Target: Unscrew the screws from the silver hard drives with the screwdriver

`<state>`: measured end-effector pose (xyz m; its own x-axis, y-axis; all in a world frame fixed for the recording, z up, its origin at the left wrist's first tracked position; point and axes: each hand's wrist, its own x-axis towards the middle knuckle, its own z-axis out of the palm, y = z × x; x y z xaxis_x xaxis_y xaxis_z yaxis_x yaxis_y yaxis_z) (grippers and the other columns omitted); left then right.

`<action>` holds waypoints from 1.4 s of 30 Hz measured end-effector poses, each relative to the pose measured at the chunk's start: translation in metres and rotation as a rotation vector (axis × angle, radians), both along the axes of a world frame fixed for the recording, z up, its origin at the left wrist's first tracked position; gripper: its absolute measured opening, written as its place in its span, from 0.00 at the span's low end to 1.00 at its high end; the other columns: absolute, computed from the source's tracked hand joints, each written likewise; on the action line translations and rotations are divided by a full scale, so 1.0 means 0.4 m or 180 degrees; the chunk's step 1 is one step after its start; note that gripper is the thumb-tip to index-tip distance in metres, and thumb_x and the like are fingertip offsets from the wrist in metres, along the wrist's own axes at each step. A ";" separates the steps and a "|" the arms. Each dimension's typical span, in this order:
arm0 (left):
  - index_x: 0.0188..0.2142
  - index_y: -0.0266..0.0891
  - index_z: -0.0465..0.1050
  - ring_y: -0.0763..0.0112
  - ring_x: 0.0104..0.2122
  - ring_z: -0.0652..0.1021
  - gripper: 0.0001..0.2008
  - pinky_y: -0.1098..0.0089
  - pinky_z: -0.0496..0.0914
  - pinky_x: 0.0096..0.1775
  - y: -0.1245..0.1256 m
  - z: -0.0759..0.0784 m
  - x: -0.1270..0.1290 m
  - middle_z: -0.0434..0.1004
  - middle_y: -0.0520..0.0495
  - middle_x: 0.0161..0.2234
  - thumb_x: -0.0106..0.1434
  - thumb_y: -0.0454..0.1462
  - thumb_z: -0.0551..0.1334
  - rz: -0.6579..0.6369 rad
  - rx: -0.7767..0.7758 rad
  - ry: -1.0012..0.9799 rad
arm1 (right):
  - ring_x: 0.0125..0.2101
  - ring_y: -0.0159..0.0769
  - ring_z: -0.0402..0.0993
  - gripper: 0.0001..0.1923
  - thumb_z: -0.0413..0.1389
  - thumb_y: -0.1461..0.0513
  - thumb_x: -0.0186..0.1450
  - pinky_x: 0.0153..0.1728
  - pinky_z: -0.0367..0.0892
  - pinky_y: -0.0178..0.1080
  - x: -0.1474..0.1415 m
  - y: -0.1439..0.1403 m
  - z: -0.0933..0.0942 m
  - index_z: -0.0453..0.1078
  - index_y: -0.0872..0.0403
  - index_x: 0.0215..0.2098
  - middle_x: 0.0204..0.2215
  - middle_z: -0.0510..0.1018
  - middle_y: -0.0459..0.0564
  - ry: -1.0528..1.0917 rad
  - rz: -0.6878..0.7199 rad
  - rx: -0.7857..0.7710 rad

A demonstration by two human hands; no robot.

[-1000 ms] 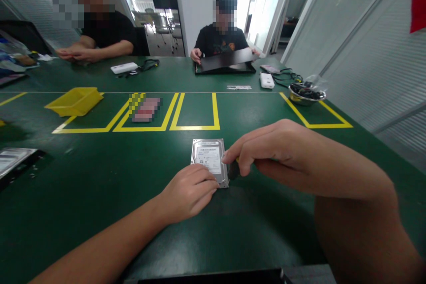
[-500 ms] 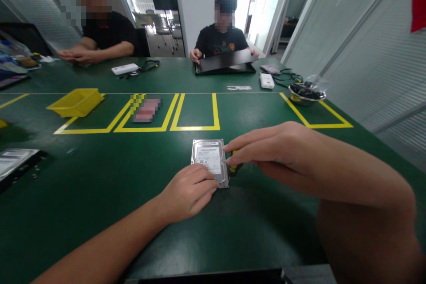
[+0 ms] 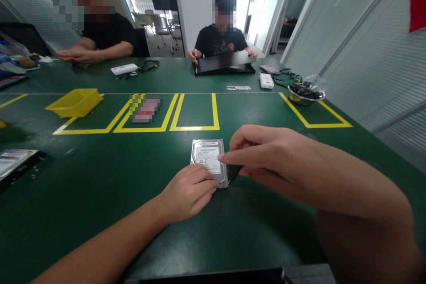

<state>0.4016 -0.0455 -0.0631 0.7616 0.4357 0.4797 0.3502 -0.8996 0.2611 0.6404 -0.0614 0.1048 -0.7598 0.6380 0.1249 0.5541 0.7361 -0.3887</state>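
A silver hard drive with a white label lies flat on the green table in front of me. My left hand grips its near left part, covering that corner, with fingertips on the near edge. My right hand is bent over the right edge of the drive, its fingers drawn together in a pinch. Beneath those fingers shows a dark object, mostly hidden, close against the drive's side; its kind cannot be made out.
Another hard drive lies at left, small bits beside it. Beyond stand a yellow bin, yellow tape outlines and a metal bowl of dark items. Across the table, one person holds a black panel; another sits at left. A dark edge borders the front.
My right hand's fingers have curled in and shifted slightly over the drive's right edge. The yellow on the dark object beneath them is now hidden. My left hand and the drive stay put.
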 end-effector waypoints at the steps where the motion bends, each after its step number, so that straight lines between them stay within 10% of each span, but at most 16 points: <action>1: 0.42 0.36 0.76 0.63 0.40 0.75 0.08 0.57 0.72 0.46 -0.001 -0.001 0.000 0.77 0.43 0.38 0.65 0.30 0.60 0.0004 0.0027 -0.0004 | 0.37 0.29 0.69 0.11 0.51 0.65 0.71 0.37 0.63 0.33 -0.001 -0.001 -0.001 0.76 0.52 0.45 0.41 0.73 0.48 0.0000 -0.0010 -0.0007; 30: 0.42 0.36 0.76 0.63 0.39 0.75 0.08 0.59 0.71 0.45 -0.004 0.003 -0.001 0.77 0.44 0.38 0.65 0.31 0.59 -0.0039 -0.0024 0.0039 | 0.44 0.31 0.70 0.12 0.52 0.70 0.68 0.48 0.62 0.33 0.025 0.041 -0.013 0.72 0.55 0.47 0.44 0.75 0.48 0.0322 0.0301 -0.0155; 42: 0.42 0.37 0.76 0.62 0.40 0.75 0.08 0.57 0.71 0.48 0.000 0.000 0.000 0.77 0.44 0.38 0.65 0.31 0.59 -0.0003 0.0047 0.0104 | 0.35 0.30 0.67 0.05 0.55 0.64 0.69 0.36 0.60 0.34 -0.023 0.041 -0.047 0.73 0.55 0.39 0.36 0.73 0.46 0.0418 0.0040 0.0073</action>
